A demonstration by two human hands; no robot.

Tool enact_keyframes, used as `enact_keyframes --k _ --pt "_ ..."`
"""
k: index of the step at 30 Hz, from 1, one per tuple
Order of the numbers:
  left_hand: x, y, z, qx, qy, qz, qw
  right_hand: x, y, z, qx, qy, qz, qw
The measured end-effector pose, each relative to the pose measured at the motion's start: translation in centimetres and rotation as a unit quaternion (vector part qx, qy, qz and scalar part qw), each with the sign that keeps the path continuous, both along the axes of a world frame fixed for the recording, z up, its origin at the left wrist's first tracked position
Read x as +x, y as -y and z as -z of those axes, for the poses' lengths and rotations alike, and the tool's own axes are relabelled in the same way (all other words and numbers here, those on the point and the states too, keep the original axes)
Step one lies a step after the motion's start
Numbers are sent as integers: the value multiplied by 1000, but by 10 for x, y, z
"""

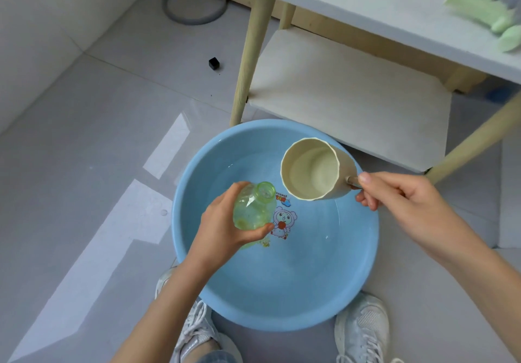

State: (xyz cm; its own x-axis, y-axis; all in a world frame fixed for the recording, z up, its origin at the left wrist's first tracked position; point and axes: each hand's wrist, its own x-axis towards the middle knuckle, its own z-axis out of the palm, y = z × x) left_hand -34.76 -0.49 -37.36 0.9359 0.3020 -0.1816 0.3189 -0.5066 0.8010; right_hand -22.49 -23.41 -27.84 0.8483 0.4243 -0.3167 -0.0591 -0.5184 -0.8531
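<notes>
left hand (pixel 225 227): curled round bottle (pixel 253 207), over basin (pixel 191 182)
right hand (pixel 400 196): pinching cup (pixel 310 170) handle
gap: cup rim just right of the left hand, near the bottle mouth; neck tilts toward cup

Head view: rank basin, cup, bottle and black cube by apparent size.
Largest: basin.
Next: cup and bottle. They look close, and the left hand partly hides the bottle, so unranked.
Smallest: black cube, though it lies farther away.
</notes>
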Motion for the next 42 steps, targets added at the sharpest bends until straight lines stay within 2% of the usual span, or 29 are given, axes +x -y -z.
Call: enact_keyframes --k 18,42 --pt "-3 -8 19 5 13 9 1000 -20 -27 6 76 62 1 995" --pt "-8 -10 26 8 -21 14 1000 -23 -31 12 77 129 -47 988"
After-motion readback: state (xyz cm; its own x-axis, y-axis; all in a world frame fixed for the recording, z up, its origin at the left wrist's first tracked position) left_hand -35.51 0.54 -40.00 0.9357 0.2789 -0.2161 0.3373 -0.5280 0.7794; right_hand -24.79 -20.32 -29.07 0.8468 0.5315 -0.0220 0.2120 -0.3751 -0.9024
